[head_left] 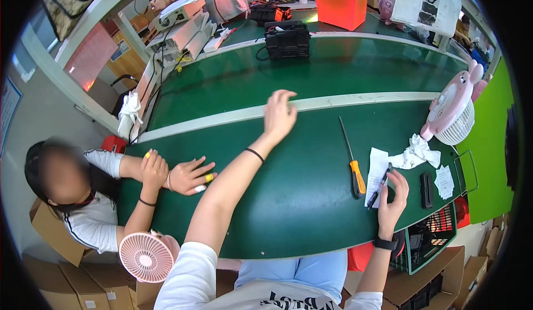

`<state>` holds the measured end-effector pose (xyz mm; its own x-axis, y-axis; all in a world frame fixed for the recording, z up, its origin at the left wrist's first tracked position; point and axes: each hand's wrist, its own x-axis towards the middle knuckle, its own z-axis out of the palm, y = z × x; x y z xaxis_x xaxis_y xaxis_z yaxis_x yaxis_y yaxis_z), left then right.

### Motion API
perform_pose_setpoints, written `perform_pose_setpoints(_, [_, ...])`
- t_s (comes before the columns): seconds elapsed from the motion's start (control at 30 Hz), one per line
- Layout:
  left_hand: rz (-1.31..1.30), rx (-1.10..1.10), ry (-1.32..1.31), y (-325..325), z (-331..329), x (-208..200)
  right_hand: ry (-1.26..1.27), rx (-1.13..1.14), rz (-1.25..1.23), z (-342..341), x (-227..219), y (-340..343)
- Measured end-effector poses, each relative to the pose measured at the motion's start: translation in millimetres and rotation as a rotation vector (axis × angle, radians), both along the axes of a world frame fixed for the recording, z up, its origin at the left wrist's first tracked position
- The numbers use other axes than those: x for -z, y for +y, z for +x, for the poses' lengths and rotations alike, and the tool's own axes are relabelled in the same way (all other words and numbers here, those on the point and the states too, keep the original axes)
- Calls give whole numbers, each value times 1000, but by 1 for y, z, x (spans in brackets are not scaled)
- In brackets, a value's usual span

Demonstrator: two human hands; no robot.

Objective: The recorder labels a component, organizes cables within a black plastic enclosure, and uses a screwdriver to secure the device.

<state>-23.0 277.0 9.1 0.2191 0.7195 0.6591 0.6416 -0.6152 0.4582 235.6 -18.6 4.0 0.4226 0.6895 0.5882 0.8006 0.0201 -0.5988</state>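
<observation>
Black pen (380, 190) lies beside the right hand's (395, 205) curved fingers (402, 184), grip impossible to tell.

We've got a green bench top (300, 204), crossed by a pale rail (355, 99) at our left hand (279, 117). Past that hand, the far green section carries a black case (287, 42). Left of our right hand (394, 196): screwdriver (357, 178), orange-black handle, shaft pointing away from us. At its fingertips: narrow paper strip (378, 161). Beyond: crumpled white cloth (416, 153), then pink fan (452, 113). Right of it: black oblong item (426, 190), then small paper sheet (444, 182).
</observation>
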Motion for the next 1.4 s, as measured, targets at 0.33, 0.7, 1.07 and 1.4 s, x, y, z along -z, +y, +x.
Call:
perform_pose_setpoints(0.33, [-89, -252, 223, 159, -8, -7, 69, 53, -85, 7, -7, 5])
perform_pose_setpoints(0.7, [-324, -138, 280, 130, 25, -27, 150, 53, -48, 8, -7, 3])
perform_pose_setpoints(1.07, [-255, -201, 167, -6, -28, -39, 234, 0, 31, 17, 11, 2])
perform_pose_setpoints(1.4, [-140, -101, 143, -144, -50, -18, 314, -39, 121, 17, 19, 3])
